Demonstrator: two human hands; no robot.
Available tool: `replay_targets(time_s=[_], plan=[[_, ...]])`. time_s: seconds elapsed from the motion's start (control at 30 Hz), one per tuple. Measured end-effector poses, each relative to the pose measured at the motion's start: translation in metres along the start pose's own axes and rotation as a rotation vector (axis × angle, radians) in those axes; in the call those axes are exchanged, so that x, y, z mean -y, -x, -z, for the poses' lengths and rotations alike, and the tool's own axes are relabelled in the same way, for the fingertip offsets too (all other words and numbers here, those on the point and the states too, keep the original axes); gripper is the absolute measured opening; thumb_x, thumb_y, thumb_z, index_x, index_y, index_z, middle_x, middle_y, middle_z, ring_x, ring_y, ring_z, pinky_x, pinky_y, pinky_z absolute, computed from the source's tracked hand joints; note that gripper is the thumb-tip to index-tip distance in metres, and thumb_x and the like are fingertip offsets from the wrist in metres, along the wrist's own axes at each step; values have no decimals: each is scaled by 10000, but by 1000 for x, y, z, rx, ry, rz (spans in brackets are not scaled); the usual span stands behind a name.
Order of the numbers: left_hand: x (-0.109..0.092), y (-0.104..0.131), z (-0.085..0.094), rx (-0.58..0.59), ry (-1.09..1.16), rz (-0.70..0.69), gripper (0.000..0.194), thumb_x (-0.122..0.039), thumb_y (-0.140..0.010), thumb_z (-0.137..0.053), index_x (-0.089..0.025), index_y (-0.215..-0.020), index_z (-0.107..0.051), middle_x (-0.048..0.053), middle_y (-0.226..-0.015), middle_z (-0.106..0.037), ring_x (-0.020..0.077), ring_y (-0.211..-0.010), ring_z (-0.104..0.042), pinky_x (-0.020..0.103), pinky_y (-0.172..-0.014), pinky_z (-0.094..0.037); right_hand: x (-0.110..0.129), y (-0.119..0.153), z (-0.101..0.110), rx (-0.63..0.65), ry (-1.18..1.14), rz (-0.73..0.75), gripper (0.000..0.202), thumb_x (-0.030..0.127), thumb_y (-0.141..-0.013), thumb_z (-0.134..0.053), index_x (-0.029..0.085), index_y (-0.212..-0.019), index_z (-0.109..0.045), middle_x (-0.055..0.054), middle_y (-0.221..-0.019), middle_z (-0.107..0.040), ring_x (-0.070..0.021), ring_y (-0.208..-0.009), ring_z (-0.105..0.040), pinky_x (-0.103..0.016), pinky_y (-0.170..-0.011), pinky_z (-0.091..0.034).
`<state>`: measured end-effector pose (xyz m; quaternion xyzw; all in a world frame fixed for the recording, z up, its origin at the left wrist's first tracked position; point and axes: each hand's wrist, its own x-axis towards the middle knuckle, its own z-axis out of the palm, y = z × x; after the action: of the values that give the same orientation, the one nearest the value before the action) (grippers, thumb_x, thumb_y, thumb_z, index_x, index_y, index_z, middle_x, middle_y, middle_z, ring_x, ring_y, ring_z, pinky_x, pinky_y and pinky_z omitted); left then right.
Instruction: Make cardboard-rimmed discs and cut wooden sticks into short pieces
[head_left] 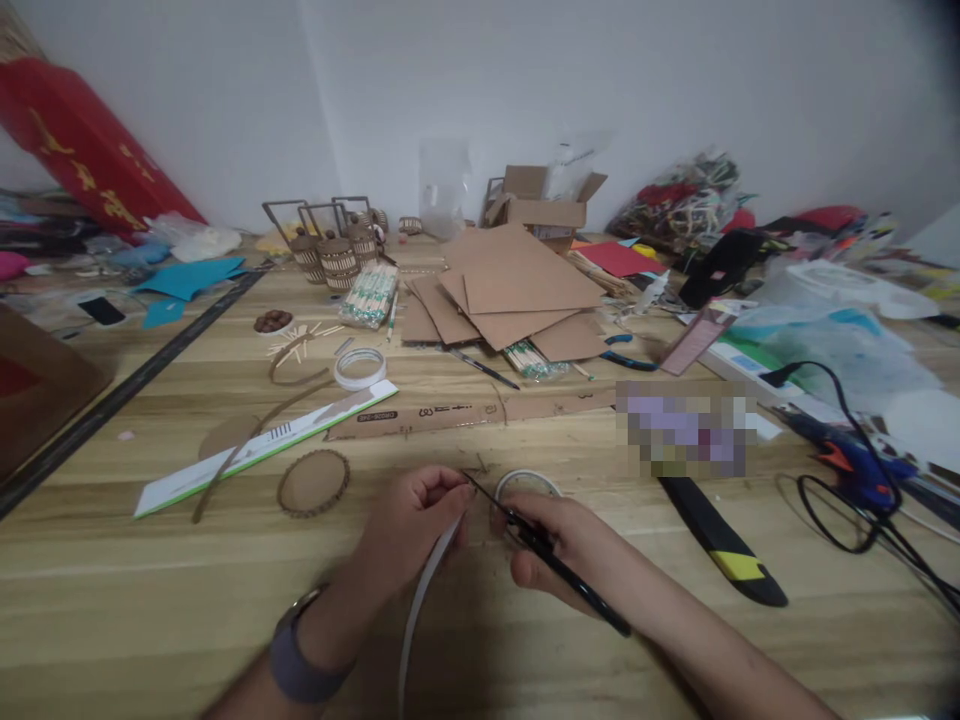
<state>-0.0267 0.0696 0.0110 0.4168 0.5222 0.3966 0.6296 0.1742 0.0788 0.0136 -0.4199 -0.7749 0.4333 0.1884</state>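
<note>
My left hand pinches the end of a long white strip that trails down toward me over the wooden table. My right hand grips a thin black tool, perhaps scissors or a pen, whose tip points up-left to the strip's end between my fingers. A white tape roll lies just behind my right hand. A round cardboard disc with a ribbed rim sits left of my left hand.
A white ruler, another tape roll, a long cardboard strip, stacked cardboard sheets, stick bundles, small baskets, a black-yellow knife and a blue glue gun with cable crowd the table.
</note>
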Motion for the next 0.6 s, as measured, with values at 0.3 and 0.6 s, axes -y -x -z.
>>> replay_targets(time_s=[0.3,0.6], plan=[[0,-1,0,39,-22,25,282,-451,-730,-698,-188,-689,-605,-48,-459,-581,79,-343,-449,180,-368,-303,4,0,-3,-39,149,-6,291,419,-745,-785,199,-733,-594,69,-597,-479,-118,-563,-467,-218,-520,-310],[-1,0,0,103,-51,20,272,-447,-729,-669,-187,-708,-595,-48,-472,-577,77,-349,-461,183,-378,-308,3,3,1,-43,185,-55,281,369,-741,-820,198,-715,-599,55,-620,-529,-129,-591,-515,-206,-536,-333]])
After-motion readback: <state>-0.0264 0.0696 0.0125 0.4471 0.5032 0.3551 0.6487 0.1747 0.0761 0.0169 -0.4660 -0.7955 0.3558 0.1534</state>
